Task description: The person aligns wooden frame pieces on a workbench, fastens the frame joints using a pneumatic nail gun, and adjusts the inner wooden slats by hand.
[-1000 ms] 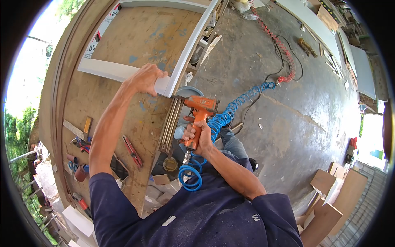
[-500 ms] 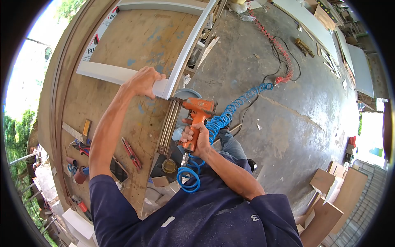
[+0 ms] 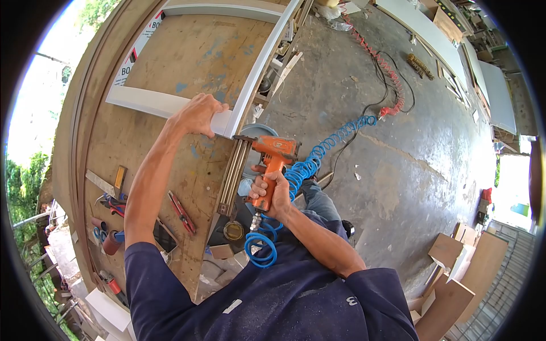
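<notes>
A white rectangular frame (image 3: 149,100) lies on the wooden workbench (image 3: 153,165). My left hand (image 3: 199,113) is closed over its near rail, close to the corner, with the fingers wrapped around the edge. In my right hand (image 3: 272,192) is an orange air nail gun (image 3: 275,146), gripped by its handle. The gun's nose meets the outer side of the frame's corner, or lies very close to it; I cannot tell which. A coiled blue air hose (image 3: 263,250) joins the bottom of the handle.
Red-handled pliers (image 3: 182,213), a putty knife (image 3: 105,183) and other tools lie on the bench's near part. A bucket (image 3: 263,129) stands beside the bench edge. Across the concrete floor run a red coiled hose (image 3: 392,74) and dark cables. Board offcuts (image 3: 446,250) are stacked at lower right.
Almost nothing differs. Both hands, the nail gun and the frame hold their places, with only a tiny shift of the view.
</notes>
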{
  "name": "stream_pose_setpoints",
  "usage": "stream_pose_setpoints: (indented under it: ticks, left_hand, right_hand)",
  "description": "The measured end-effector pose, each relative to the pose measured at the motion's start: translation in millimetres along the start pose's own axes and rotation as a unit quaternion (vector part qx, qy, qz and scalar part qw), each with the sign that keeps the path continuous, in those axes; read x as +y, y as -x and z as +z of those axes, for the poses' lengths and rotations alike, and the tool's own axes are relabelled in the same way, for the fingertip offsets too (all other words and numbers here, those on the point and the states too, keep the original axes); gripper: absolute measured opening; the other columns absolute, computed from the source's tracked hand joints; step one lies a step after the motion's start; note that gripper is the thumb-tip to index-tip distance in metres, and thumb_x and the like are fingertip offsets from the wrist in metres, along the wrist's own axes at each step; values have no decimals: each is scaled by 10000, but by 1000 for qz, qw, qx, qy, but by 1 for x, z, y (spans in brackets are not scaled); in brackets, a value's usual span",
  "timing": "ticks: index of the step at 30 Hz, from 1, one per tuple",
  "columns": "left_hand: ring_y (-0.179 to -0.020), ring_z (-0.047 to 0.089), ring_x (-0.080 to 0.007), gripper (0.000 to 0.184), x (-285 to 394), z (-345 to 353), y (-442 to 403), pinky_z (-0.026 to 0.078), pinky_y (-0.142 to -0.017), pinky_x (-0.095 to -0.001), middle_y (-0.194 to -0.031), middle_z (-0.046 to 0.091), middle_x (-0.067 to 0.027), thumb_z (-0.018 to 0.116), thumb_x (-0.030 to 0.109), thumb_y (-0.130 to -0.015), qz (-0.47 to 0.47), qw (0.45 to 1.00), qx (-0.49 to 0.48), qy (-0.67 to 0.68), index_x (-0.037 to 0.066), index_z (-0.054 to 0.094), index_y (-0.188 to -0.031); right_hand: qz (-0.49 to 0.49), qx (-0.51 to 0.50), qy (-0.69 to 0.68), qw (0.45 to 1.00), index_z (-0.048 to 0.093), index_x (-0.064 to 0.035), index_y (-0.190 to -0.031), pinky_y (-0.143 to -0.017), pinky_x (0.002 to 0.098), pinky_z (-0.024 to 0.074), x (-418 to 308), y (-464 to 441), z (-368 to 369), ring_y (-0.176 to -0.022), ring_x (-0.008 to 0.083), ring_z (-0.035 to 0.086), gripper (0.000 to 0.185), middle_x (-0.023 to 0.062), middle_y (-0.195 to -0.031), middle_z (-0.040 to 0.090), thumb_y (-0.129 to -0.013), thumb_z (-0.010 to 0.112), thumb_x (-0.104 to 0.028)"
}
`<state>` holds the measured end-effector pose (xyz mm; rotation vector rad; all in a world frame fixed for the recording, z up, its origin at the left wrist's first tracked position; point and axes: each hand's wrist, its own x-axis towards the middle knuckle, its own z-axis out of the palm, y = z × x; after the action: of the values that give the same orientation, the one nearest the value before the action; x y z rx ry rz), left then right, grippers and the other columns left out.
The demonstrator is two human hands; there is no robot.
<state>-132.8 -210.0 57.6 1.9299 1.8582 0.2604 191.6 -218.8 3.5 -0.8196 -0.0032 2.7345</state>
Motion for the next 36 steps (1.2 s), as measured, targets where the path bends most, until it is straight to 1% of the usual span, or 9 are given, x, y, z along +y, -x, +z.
stream_pose_setpoints:
  ticks: [11, 13, 17, 20, 22, 27, 29, 32, 36]
  left_hand:
    - [-888, 690, -397, 635, 9, -7, -2, 551, -785, -421, -927, 718, -202, 890, 101, -431, -13, 999, -27, -26, -46, 733, -1029]
    - [-880, 688, -401, 645, 3, -2, 0, 549, -781, -422, -915, 716, -204, 892, 104, -427, 2, 1000, 5, -13, -46, 732, -1033]
    - [-871, 685, -406, 666, -4, 3, 0, 547, -775, -425, -903, 714, -201, 893, 105, -424, 15, 1000, 12, -4, -47, 728, -1050]
    - [-867, 681, -410, 662, -1, 1, 1, 543, -765, -428, -893, 713, -196, 894, 104, -421, 30, 999, 27, -1, -45, 726, -1043]
    - [-902, 707, -363, 710, 9, -6, -1, 559, -819, -403, -951, 735, -197, 932, 124, -413, -10, 1000, -11, -13, -72, 734, -1066]
    - [-914, 708, -361, 710, 8, -4, 0, 562, -829, -399, -972, 736, -199, 936, 121, -418, -14, 1000, -9, -9, -70, 735, -1071]
    - [-917, 709, -360, 711, 6, -3, 0, 563, -831, -397, -980, 737, -199, 937, 120, -420, -12, 1000, -1, -5, -70, 734, -1074]
    - [-919, 710, -358, 722, 9, -5, 0, 565, -836, -393, -993, 737, -201, 941, 118, -417, -26, 1000, -15, -8, -70, 733, -1083]
    - [-909, 702, -368, 705, 5, -2, 1, 558, -822, -406, -946, 737, -192, 932, 137, -425, -12, 1000, -5, -16, -35, 736, -1081]
  right_hand:
    - [-7, -12, 14, 1000, 509, 14, -1304, -616, 331, 459, 1, 1, 0, -572, 122, 443, 438, -2, -663, 401, -913, 480, -181]
    - [-8, -12, 14, 1000, 508, 14, -1304, -617, 330, 458, 1, 3, 1, -571, 122, 441, 440, -1, -665, 404, -911, 483, -182]
    - [-15, -6, 19, 1000, 502, 51, -1322, -594, 337, 484, 1, 4, 5, -559, 123, 445, 481, -1, -638, 408, -899, 459, -173]
    - [-11, 1, 17, 1000, 507, 51, -1323, -597, 335, 484, 0, 6, 9, -562, 123, 448, 483, -3, -637, 410, -900, 461, -178]
    - [-11, -1, 18, 1000, 506, 50, -1327, -598, 335, 483, 1, 6, 8, -562, 122, 447, 485, -3, -637, 411, -901, 460, -178]
    - [-11, -9, 21, 1000, 505, 46, -1334, -601, 338, 482, 1, 6, 7, -562, 121, 442, 487, -5, -639, 411, -905, 459, -179]
    - [-11, -21, 30, 999, 504, 13, -1304, -619, 331, 458, 0, 5, 5, -573, 120, 433, 439, -1, -668, 404, -913, 466, -182]
    - [-15, -14, 38, 999, 506, 9, -1301, -618, 330, 459, 0, 6, 6, -572, 118, 434, 434, -2, -668, 409, -913, 467, -183]
    - [-15, 2, 34, 999, 508, 46, -1312, -607, 341, 476, 0, 5, 5, -568, 122, 447, 481, -1, -648, 412, -891, 479, -184]
